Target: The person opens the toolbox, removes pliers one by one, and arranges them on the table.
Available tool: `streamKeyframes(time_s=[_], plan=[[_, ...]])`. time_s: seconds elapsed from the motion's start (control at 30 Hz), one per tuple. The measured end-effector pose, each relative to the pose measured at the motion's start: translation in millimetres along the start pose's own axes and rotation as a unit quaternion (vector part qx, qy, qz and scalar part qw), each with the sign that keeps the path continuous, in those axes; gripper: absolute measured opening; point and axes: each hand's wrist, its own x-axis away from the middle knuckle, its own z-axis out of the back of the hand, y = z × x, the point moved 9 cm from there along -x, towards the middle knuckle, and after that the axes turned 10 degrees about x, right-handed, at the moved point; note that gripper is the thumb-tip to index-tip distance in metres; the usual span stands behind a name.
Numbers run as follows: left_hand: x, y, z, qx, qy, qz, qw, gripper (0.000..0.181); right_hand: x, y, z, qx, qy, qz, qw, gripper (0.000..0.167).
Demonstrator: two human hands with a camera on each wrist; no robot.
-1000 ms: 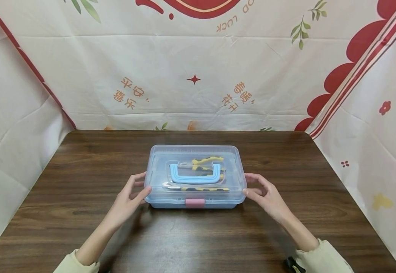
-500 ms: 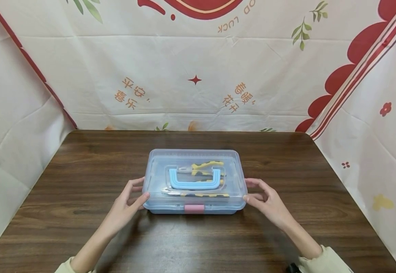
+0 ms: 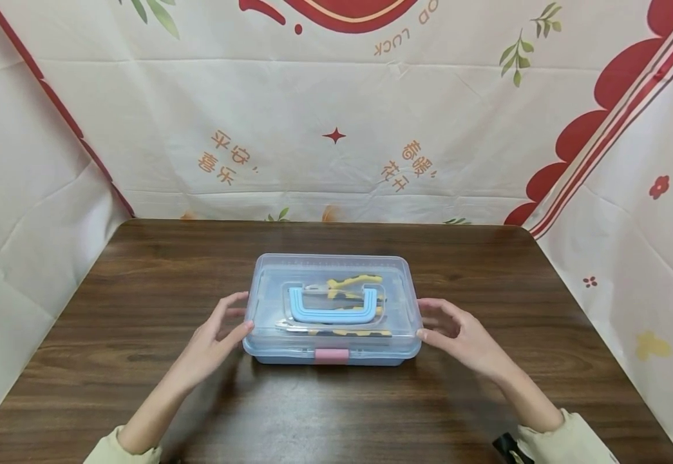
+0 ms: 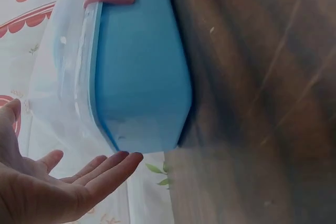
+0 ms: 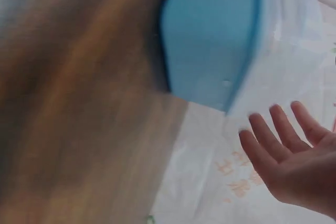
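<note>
A toolbox point(image 3: 286, 360) with a blue base and a clear lid sits on the table. On its lid lies a light blue handle point(image 3: 333, 316), and a pink latch point(image 3: 331, 355) closes the front. Yellow-and-black handled tools point(image 3: 355, 281) show through the lid; one looks like pliers. My left hand point(image 3: 205, 351) is at the box's left end, its loosely spread fingertips at or very near the base point(image 4: 142, 77) in the left wrist view. My right hand point(image 3: 478, 345) is by the right end; in the right wrist view its extended fingers point(image 5: 262, 137) appear just apart from the box.
The brown wood-grain table point(image 3: 336, 412) extends around the box on all sides. A white printed cloth point(image 3: 336, 96) hangs behind it and at both sides. Something black point(image 3: 510, 446) is beside the right sleeve.
The box slid slightly towards me with both hands at its ends, then stopped. Since then my right hand has eased a little outward, and the left fingers have loosened. The head view shifted slightly.
</note>
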Motion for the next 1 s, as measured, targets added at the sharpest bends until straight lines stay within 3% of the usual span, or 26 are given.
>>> streamKeyframes(time_s=[0.13,0.37,0.47,0.57,0.63,0.8,1.0], plan=[[-14.5,2.2,6.0,0.018,-0.005,-0.016,0.9997,0.053,-3.8,-19.6,16.2,0.052,0.052,0.039,0.9965,0.043],[-33.7,-3.6,4.2,0.119,-0.044,0.016,0.9918,0.058,-6.6,-60.2,19.4,-0.038,0.053,0.145,0.9873,0.044],[-38.5,-3.8,0.0,0.130,-0.053,0.027,0.9897,0.062,-4.6,-83.5,14.3,-0.110,0.034,0.220,0.9687,0.043],[-41.3,-4.4,-3.0,0.137,-0.061,0.031,0.9882,0.065,-0.7,-106.0,1.8,-0.169,-0.006,0.297,0.9396,0.040],[-42.6,-5.3,-3.6,0.138,-0.061,0.033,0.9880,0.066,2.3,-115.9,-10.2,-0.187,-0.040,0.328,0.9251,0.039],[-45.0,-9.7,-4.3,0.139,-0.062,0.038,0.9877,0.065,9.3,-126.2,-46.3,-0.198,-0.118,0.342,0.9112,0.041],[-45.9,-10.6,-5.7,0.152,-0.067,0.037,0.9854,0.062,13.3,-121.8,-92.4,-0.257,-0.234,0.288,0.8922,0.039]])
